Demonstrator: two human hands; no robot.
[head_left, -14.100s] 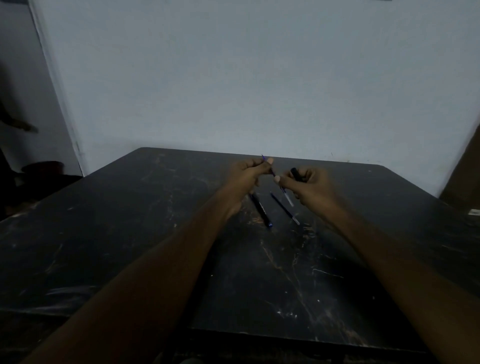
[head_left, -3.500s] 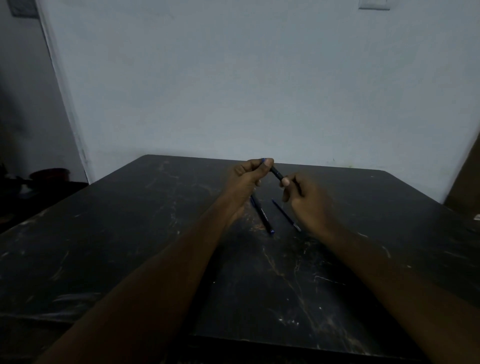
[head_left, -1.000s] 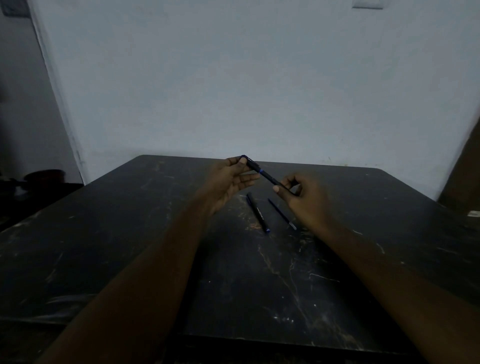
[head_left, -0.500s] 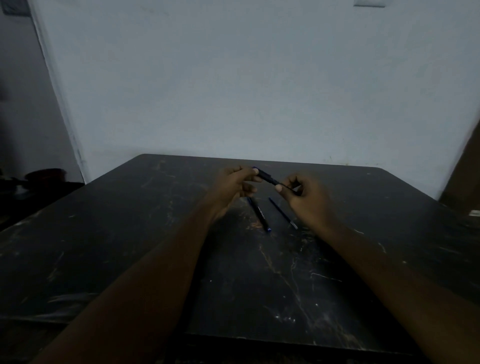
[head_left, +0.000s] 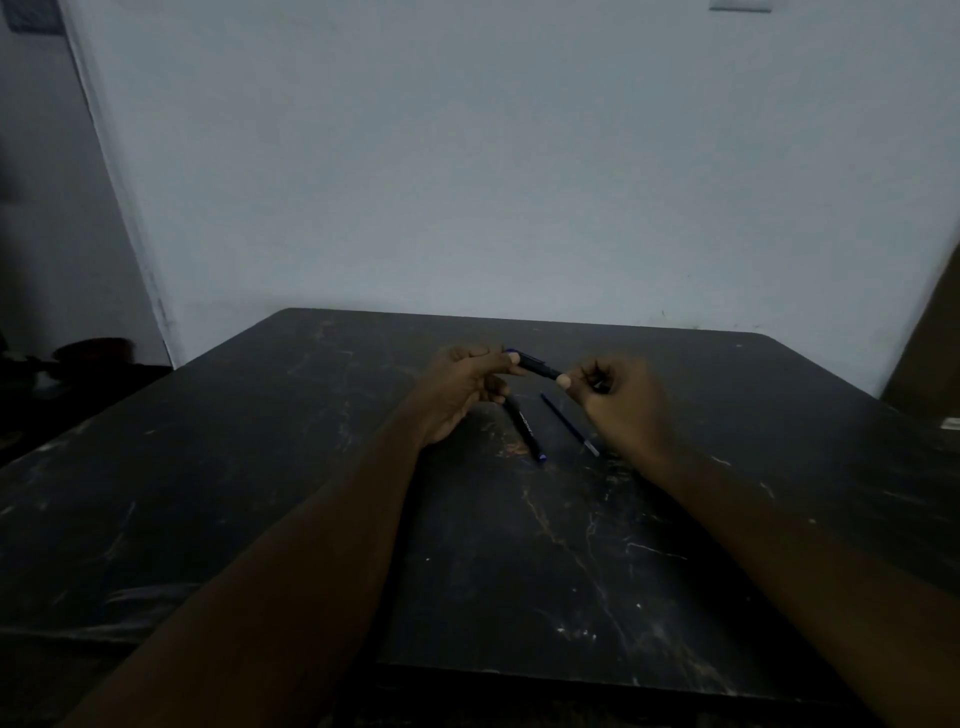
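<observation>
Dark pen (head_left: 535, 363) between left hand (head_left: 460, 387) and right hand (head_left: 618, 402) (both pinching).

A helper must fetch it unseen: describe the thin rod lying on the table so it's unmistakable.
On the dark table, look below the left hand and right hand pinching a raised pen. Two sticks lie there; the thin rod is the one nearer the right hand, far slimmer than the black pen beside it, with a pale silvery near end.
</observation>
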